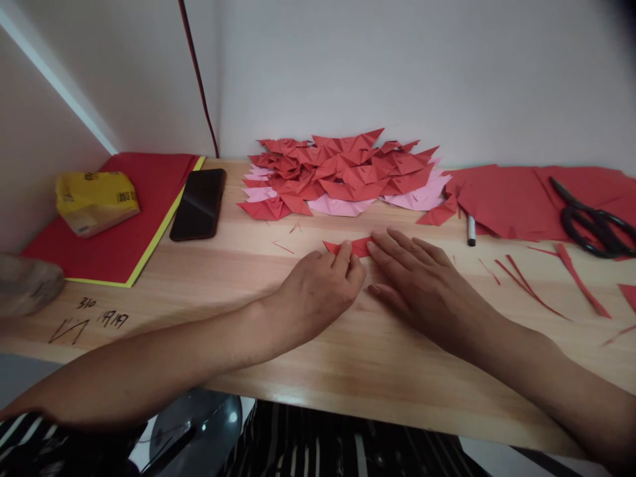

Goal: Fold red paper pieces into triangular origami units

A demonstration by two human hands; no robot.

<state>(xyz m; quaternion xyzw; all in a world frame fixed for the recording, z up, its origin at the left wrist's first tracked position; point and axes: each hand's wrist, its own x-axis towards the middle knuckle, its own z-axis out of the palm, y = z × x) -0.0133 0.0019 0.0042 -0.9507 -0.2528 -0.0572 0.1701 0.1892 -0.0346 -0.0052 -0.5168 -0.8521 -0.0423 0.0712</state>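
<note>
A small folded red paper piece lies on the wooden table, mostly covered by my hands. My left hand is curled, its fingertips pinching and pressing the paper's near edge. My right hand lies flat with fingers stretched out, resting on the paper's right part. Behind them sits a pile of folded red and pink paper shapes.
A black phone lies left of the pile, beside red card sheets carrying a yellow packet. To the right are red paper sheets, black scissors, a marker and red paper strips. A wall backs the table.
</note>
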